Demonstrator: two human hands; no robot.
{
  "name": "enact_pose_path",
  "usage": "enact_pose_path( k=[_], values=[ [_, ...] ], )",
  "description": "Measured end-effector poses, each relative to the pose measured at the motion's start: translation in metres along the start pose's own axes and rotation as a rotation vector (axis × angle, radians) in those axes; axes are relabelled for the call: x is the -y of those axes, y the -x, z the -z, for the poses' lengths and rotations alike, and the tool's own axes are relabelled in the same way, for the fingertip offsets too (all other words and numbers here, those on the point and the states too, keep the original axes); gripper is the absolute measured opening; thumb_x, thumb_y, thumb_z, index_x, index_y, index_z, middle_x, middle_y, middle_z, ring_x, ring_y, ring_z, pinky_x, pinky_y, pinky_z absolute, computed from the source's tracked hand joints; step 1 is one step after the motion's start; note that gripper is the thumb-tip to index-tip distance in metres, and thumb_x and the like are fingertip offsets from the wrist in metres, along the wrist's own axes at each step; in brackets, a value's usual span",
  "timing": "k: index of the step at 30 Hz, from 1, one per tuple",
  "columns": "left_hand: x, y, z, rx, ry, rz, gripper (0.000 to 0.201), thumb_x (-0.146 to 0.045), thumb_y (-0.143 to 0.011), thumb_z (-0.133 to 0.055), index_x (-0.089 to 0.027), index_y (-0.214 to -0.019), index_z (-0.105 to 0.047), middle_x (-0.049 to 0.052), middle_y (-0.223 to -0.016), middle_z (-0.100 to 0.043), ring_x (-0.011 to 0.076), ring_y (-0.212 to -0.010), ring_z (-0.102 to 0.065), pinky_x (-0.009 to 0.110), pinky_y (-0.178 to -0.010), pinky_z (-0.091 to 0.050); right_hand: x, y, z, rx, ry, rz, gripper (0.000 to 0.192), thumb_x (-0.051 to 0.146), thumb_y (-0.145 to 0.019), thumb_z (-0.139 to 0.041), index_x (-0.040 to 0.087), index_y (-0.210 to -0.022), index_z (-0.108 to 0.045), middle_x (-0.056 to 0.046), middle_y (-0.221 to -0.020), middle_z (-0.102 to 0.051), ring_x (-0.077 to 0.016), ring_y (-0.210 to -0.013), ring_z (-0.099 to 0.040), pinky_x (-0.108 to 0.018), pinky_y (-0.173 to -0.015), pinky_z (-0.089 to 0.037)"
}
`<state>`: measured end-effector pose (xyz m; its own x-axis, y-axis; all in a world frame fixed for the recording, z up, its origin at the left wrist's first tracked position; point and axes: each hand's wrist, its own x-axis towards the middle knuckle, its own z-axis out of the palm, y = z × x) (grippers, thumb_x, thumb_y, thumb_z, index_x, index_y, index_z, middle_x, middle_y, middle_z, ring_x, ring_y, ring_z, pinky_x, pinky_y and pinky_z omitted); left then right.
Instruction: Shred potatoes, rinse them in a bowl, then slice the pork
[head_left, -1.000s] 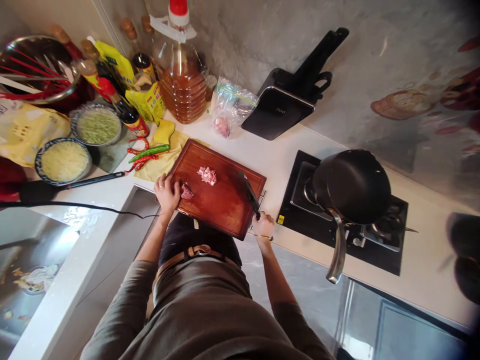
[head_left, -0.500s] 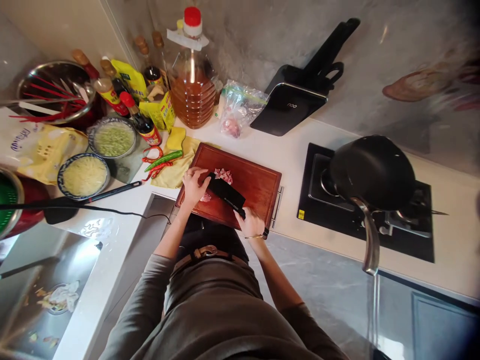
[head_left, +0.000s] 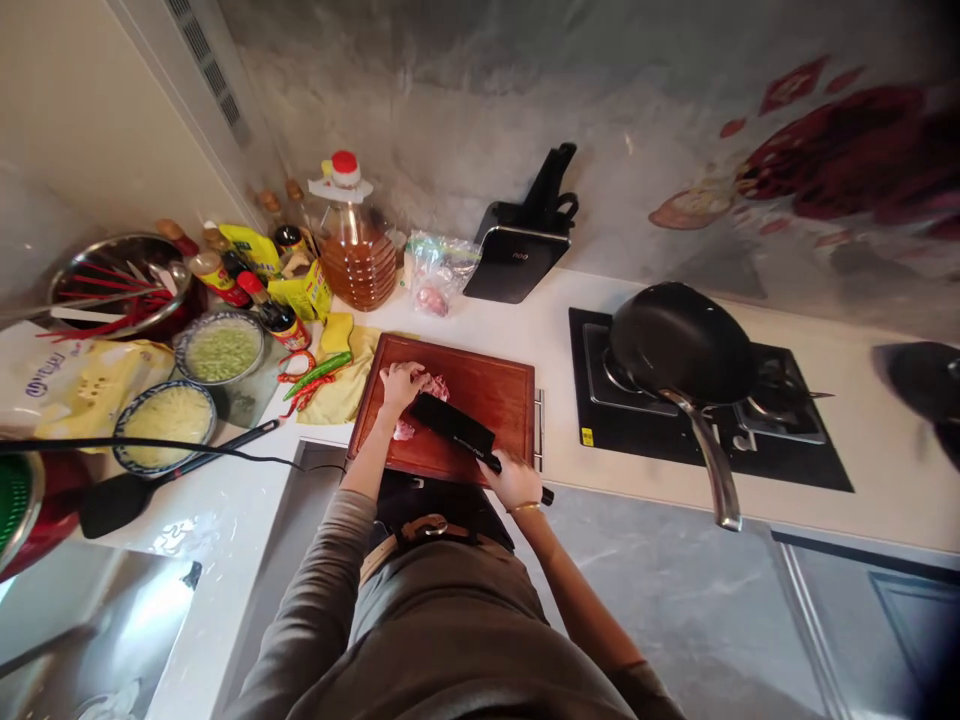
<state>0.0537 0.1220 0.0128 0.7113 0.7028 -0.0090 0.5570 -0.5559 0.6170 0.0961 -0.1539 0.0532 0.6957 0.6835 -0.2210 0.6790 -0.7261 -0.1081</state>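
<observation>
My right hand [head_left: 517, 480] is wrapped around the handle of a black cleaver [head_left: 454, 425], whose blade slants up and left over the cutting board [head_left: 495, 395]. Beside the blade's far end, my left hand [head_left: 401, 386] has its fingers curled against raw meat [head_left: 436, 387], with the fingertips partly hidden. The pink-red meat lies in small pieces just behind the blade. Another bit of meat [head_left: 403, 431] sits in front of the cleaver, below my left wrist. The reddish-brown wooden board rests at the counter's front edge.
Left of the board are chillies [head_left: 319, 374] on a yellow cloth [head_left: 349, 390], bowls of shredded vegetables [head_left: 169, 425] and a spatula [head_left: 120, 503]. Behind stand an oil jug [head_left: 356, 260], a bagged item [head_left: 435, 290] and a knife block [head_left: 517, 262]. A wok [head_left: 682, 345] sits on the stove at right.
The view has tilted up and shifted. My left hand has moved from the blade's tip end onto the meat behind it. The cleaver stays in my right hand, its blade slightly turned.
</observation>
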Motion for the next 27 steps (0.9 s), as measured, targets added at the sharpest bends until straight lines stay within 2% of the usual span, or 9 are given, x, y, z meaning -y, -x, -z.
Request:
enact_pose_path(
  k=[2, 4, 5, 7, 11, 15, 22, 27],
  values=[
    [0.006, 0.005, 0.006, -0.094, 0.123, 0.04, 0.019, -0.025, -0.086, -0.048, -0.021, -0.096, -0.063, 0.004, -0.09, -0.068, 0.0171, -0.086, -0.06, 0.035, -0.086, -0.039, -0.003, 0.006, -0.002, 0.04, -0.026, -0.023, 0.038, 0.048, -0.089, -0.041, 0.019, -0.095, -0.065, -0.007, -0.08, -0.071, -0.0179, -0.072, -0.066, -0.024, -0.059, -0.035],
    [0.014, 0.018, 0.013, -0.244, 0.246, 0.054, 0.024, -0.02, -0.088, -0.039, -0.018, -0.099, -0.06, 0.006, -0.093, -0.068, 0.0154, -0.087, -0.061, 0.031, -0.083, -0.043, -0.004, 0.009, -0.006, 0.09, -0.074, -0.049, 0.042, 0.047, -0.092, -0.035, 0.017, -0.096, -0.064, -0.008, -0.079, -0.071, -0.0193, -0.072, -0.067, -0.025, -0.06, -0.037],
    [0.018, 0.029, 0.015, -0.333, 0.264, 0.074, 0.024, -0.021, -0.089, -0.037, -0.017, -0.098, -0.059, 0.008, -0.096, -0.067, 0.0159, -0.09, -0.061, 0.031, -0.084, -0.044, -0.003, 0.009, -0.009, 0.121, -0.107, -0.048, 0.043, 0.046, -0.093, -0.032, 0.016, -0.093, -0.064, -0.009, -0.079, -0.071, -0.02, -0.073, -0.067, -0.025, -0.061, -0.038],
    [0.025, 0.053, 0.016, -0.432, 0.218, 0.127, 0.024, -0.025, -0.089, -0.036, -0.017, -0.096, -0.057, 0.01, -0.096, -0.065, 0.0186, -0.093, -0.06, 0.033, -0.085, -0.045, 0.002, 0.006, -0.013, 0.178, -0.199, -0.013, 0.046, 0.041, -0.096, -0.027, 0.016, -0.088, -0.064, -0.009, -0.081, -0.072, -0.02, -0.077, -0.068, -0.025, -0.064, -0.041],
    [0.032, 0.104, 0.003, -0.372, 0.082, 0.258, 0.017, -0.03, -0.088, -0.038, -0.019, -0.09, -0.051, 0.008, -0.088, -0.061, 0.0201, -0.085, -0.059, 0.034, -0.078, -0.046, 0.028, -0.002, -0.01, 0.262, -0.244, 0.087, 0.046, 0.037, -0.097, -0.023, 0.016, -0.09, -0.064, -0.009, -0.086, -0.072, -0.0193, -0.082, -0.068, -0.025, -0.068, -0.043],
    [0.029, 0.131, -0.01, -0.444, 0.033, 0.398, 0.016, -0.031, -0.088, -0.035, -0.02, -0.086, -0.045, 0.007, -0.084, -0.056, 0.02, -0.083, -0.057, 0.035, -0.079, -0.044, 0.054, -0.005, 0.0, 0.314, -0.136, 0.144, 0.048, 0.04, -0.097, -0.025, 0.014, -0.09, -0.065, -0.013, -0.086, -0.071, -0.0228, -0.082, -0.068, -0.027, -0.066, -0.043],
    [0.012, 0.129, -0.031, -0.519, -0.021, 0.509, 0.02, -0.031, -0.089, -0.03, -0.017, -0.085, -0.045, 0.013, -0.092, -0.055, 0.0256, -0.094, -0.052, 0.046, -0.09, -0.035, 0.07, -0.009, 0.015, 0.363, -0.05, 0.173, 0.049, 0.043, -0.096, -0.024, 0.014, -0.093, -0.063, -0.013, -0.085, -0.071, -0.0231, -0.079, -0.068, -0.027, -0.061, -0.041],
    [0.006, 0.123, -0.043, -0.47, -0.077, 0.566, 0.021, -0.027, -0.089, -0.027, -0.016, -0.087, -0.045, 0.014, -0.097, -0.054, 0.0269, -0.102, -0.049, 0.048, -0.095, -0.029, 0.069, -0.009, 0.022, 0.402, -0.007, 0.153, 0.05, 0.046, -0.095, -0.024, 0.016, -0.091, -0.064, -0.013, -0.08, -0.071, -0.0224, -0.077, -0.067, -0.026, -0.059, -0.038]
  ],
)
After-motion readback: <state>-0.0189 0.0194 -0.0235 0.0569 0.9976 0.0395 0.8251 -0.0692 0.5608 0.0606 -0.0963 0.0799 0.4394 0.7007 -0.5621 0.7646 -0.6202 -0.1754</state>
